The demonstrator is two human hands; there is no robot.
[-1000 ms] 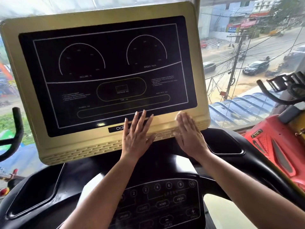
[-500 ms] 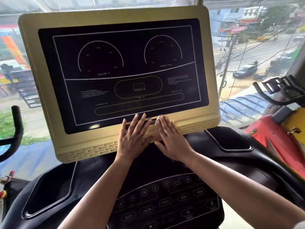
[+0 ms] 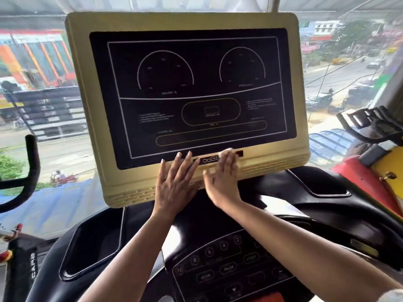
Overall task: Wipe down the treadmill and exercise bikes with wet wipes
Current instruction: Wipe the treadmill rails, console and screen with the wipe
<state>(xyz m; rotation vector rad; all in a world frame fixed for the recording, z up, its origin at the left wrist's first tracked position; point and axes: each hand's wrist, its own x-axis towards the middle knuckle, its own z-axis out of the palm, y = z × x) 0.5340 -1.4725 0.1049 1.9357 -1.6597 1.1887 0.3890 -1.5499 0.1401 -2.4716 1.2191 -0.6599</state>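
The treadmill console's gold-framed display (image 3: 87, 105) fills the middle of the view, its dark screen (image 3: 196, 94) unlit. My left hand (image 3: 176, 182) lies flat on the lower gold bezel, fingers straight and spread, the tips reaching the screen's bottom edge. My right hand (image 3: 222, 179) is beside it, fingers straight, pressing on the bezel just right of a small port strip (image 3: 208, 160). A blurred pale patch, perhaps the wet wipe (image 3: 227, 151), shows at its fingertips. The black control panel (image 3: 229, 264) with round buttons sits below my forearms.
Black cup-holder wells flank the console on the left (image 3: 87, 253) and the right (image 3: 322, 184). A red and yellow exercise bike (image 3: 370, 177) with black handlebars (image 3: 370, 125) stands at right. Another black handlebar (image 3: 30, 171) rises at left. A window onto a street lies beyond.
My right hand has slid left along the lower bezel, from near the right corner to beside my left hand. The view has turned, so the display sits further right.
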